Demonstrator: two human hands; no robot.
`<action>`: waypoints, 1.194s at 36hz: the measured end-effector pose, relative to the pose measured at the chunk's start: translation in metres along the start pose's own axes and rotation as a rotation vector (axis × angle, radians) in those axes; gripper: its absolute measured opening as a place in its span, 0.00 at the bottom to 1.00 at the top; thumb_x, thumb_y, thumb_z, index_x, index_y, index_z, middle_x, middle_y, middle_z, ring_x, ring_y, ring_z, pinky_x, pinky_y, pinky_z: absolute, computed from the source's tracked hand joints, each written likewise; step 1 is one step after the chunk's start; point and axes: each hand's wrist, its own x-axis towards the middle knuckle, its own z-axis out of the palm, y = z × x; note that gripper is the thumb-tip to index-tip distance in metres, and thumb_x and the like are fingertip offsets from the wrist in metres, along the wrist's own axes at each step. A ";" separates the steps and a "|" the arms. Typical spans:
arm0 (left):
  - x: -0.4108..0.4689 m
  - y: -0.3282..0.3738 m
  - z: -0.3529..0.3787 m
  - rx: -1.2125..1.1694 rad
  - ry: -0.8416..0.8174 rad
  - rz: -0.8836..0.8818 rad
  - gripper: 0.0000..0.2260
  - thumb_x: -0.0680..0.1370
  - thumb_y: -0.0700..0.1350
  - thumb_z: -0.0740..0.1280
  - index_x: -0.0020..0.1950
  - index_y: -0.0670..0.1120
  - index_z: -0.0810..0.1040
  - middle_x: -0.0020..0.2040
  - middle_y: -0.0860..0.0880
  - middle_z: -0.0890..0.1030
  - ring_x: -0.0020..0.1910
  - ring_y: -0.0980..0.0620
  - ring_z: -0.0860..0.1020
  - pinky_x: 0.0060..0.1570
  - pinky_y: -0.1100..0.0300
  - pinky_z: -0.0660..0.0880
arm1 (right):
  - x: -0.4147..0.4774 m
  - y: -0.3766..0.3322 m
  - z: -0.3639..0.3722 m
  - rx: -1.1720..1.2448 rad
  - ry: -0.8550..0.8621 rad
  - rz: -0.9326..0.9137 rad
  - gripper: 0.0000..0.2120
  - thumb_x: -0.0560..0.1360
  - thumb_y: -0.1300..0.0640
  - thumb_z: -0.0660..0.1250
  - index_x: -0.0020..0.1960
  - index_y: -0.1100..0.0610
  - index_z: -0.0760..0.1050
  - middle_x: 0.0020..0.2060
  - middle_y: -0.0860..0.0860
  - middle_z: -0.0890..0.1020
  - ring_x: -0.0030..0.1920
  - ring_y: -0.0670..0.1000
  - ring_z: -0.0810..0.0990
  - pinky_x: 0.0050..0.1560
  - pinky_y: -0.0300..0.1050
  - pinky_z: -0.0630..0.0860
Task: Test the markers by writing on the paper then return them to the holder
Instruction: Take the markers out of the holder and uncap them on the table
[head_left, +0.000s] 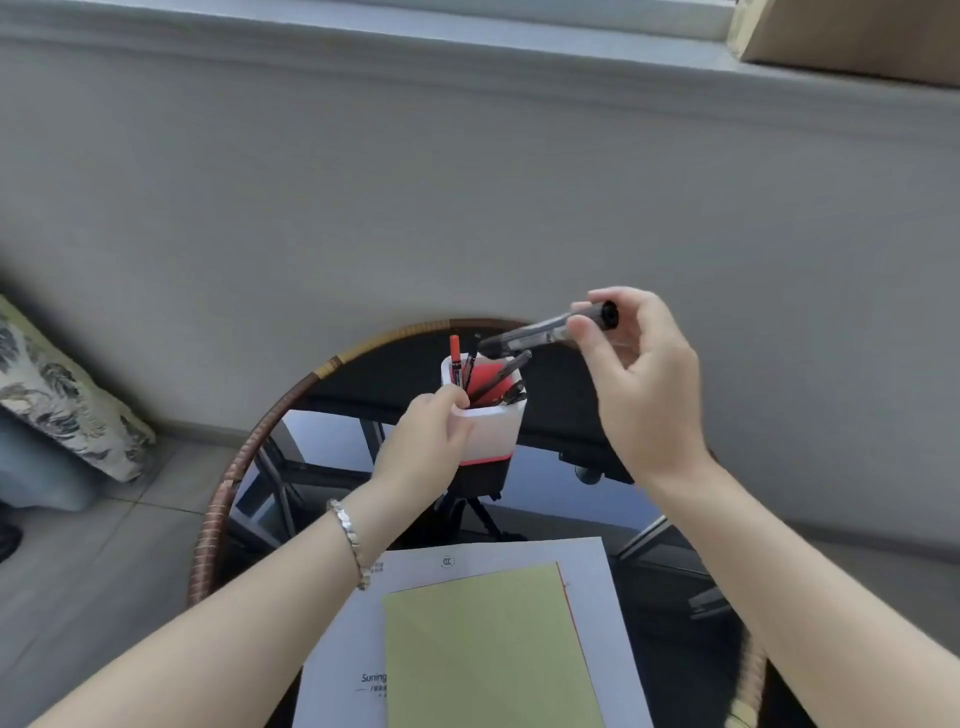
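Head view: the left hand (426, 431) grips the holder's (493, 431) near rim while the right hand (639, 384) pinches a dark marker (540, 332) by its back end, slanted just above the holder's mouth; its blurred tip may be capped. Green paper (488, 649) lies nearer the person than the holder. Crowded markers (455, 358) inside could block a skewed entry and tip the holder.

One view only: head-worn wide-angle, facing forward and down, close over the round table (267, 421). Holder (493, 431) sits mid-frame, paper (493, 649) at the near edge; grey wall (363, 208) fills the far half.
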 end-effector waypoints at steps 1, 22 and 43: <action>-0.003 0.001 0.000 -0.031 0.029 0.007 0.11 0.79 0.45 0.61 0.61 0.51 0.69 0.60 0.48 0.72 0.54 0.52 0.72 0.47 0.59 0.72 | -0.006 0.001 -0.005 0.066 0.024 0.043 0.05 0.76 0.58 0.65 0.50 0.50 0.72 0.42 0.41 0.80 0.44 0.42 0.80 0.49 0.33 0.75; -0.081 0.042 0.007 0.143 -0.110 0.346 0.10 0.82 0.47 0.52 0.55 0.45 0.70 0.49 0.48 0.76 0.45 0.48 0.75 0.43 0.56 0.71 | -0.078 0.018 0.011 0.256 -0.247 0.690 0.16 0.76 0.54 0.63 0.32 0.59 0.70 0.21 0.49 0.70 0.20 0.44 0.66 0.22 0.34 0.64; -0.090 0.017 -0.007 -0.021 -0.216 -0.051 0.15 0.80 0.56 0.52 0.65 0.55 0.57 0.37 0.53 0.73 0.35 0.53 0.72 0.35 0.56 0.67 | -0.078 0.034 0.027 0.255 -0.275 0.675 0.11 0.77 0.59 0.61 0.36 0.58 0.67 0.26 0.49 0.71 0.25 0.43 0.68 0.27 0.33 0.67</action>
